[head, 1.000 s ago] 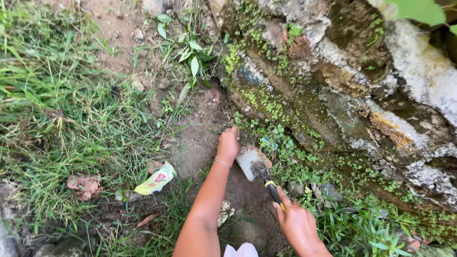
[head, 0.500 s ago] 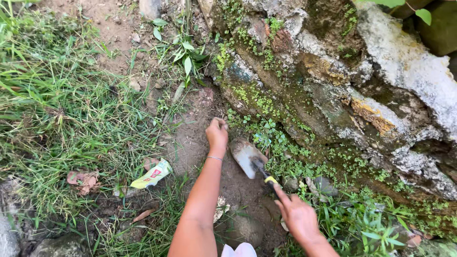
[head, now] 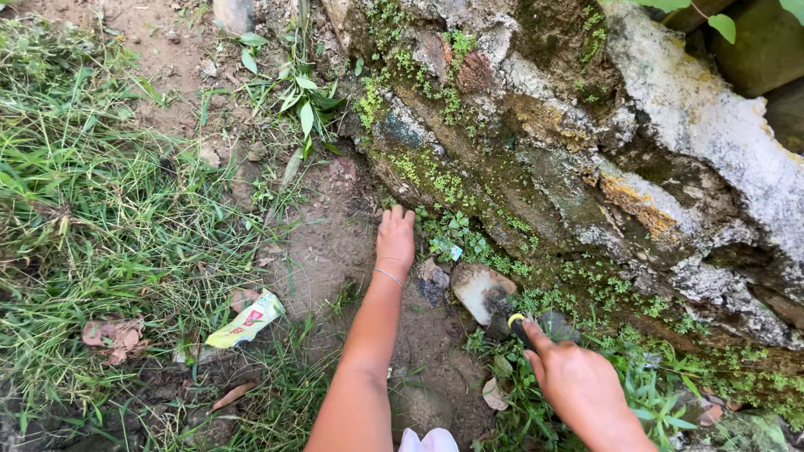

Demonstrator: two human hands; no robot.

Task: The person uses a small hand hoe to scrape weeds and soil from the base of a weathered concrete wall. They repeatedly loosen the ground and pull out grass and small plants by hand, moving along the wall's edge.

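A hand trowel (head: pixel 490 295) is gripped by the right hand (head: pixel 578 385), the fingers closed round its dark handle and the index finger stretched along the shaft. The pale, soil-smeared blade is set against the ground at the foot of the mossy stone wall (head: pixel 586 167). The tool's long axis runs from the hand at the lower right up and to the left, so the blade lies ahead of the right hand and just to the right of the left wrist.

The left hand (head: pixel 395 238) is laid palm down on the bare soil (head: pixel 322 243), fingers loose and holding nothing, with a thin bracelet at the wrist. Its fingertips are nearly at the wall's base, beside small green weeds (head: pixel 456 234).

Grass (head: pixel 92 226) covers the ground toward the left edge, where 1 crumpled yellow wrapper (head: pixel 245 320) lies among dead leaves. No building interior is shown; the setting is outdoors.
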